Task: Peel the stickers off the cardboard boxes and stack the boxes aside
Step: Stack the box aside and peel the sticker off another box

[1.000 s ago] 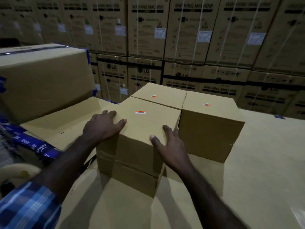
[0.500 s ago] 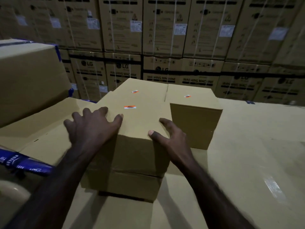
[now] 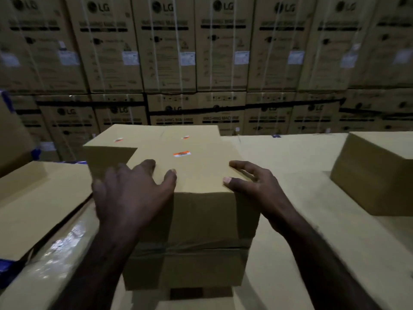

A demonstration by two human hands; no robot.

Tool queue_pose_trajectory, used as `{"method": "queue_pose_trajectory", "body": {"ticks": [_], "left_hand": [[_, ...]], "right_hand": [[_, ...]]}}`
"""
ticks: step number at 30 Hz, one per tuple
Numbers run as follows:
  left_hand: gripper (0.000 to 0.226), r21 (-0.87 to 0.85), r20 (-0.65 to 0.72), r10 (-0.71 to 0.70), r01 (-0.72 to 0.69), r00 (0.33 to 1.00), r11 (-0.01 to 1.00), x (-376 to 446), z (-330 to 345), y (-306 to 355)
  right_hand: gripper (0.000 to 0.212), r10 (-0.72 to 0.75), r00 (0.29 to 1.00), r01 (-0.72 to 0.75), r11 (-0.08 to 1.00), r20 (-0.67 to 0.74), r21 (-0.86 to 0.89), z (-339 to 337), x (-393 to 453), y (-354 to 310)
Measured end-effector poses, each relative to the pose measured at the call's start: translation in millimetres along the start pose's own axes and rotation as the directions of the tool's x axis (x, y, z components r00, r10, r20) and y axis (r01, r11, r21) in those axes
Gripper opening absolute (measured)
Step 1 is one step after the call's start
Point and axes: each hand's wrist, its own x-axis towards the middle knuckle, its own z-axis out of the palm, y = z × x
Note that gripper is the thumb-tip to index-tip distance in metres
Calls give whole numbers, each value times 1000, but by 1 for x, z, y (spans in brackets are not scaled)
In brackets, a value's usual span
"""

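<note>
A tall cardboard box (image 3: 201, 220) with an orange sticker (image 3: 182, 153) on its top is right in front of me. My left hand (image 3: 131, 193) lies over its top left corner with the fingers spread. My right hand (image 3: 252, 189) clasps its right edge, thumb on top. The box is held between both hands, with a dark shadow under its base. Behind it stand two more boxes, one at the left with a small sticker (image 3: 118, 139) and one straight behind with another sticker (image 3: 185, 137).
Everything rests on a broad cardboard surface (image 3: 301, 253). Another plain box (image 3: 375, 175) stands at the right. A big flat carton (image 3: 33, 202) lies at the left with shiny plastic wrap (image 3: 62, 249) beside it. A wall of stacked LG washing-machine cartons (image 3: 223, 52) closes the back.
The box between my hands has shifted to the right, now in front of the other stickered boxes. My view has swung right, bringing a box at the far right into sight.
</note>
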Motion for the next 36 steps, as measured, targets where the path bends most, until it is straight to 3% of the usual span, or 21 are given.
{"method": "queue_pose_trajectory", "body": {"ticks": [3, 10, 17, 22, 25, 36], "left_hand": [[64, -65, -4, 62, -62, 998, 996, -29, 2, 60], [67, -182, 1, 200, -197, 980, 963, -96, 16, 212], [70, -239, 64, 315, -292, 947, 926, -136, 39, 323], [68, -231, 115, 359, -327, 926, 917, -140, 66, 376], [69, -239, 153, 388, -347, 909, 907, -135, 87, 396], [78, -169, 296, 415, -380, 860, 909, -121, 129, 419]], "right_hand": [[59, -19, 999, 18, 1000, -43, -22, -69, -21, 16], [69, 19, 983, -29, 998, -182, -54, -229, -73, 58], [66, 49, 973, -71, 993, -228, -92, -338, -96, 105], [60, 89, 966, -114, 989, -242, -90, -386, -89, 141], [67, 110, 967, -138, 985, -230, -106, -400, -78, 163], [63, 168, 972, -195, 967, -162, -162, -427, -44, 215]]}}
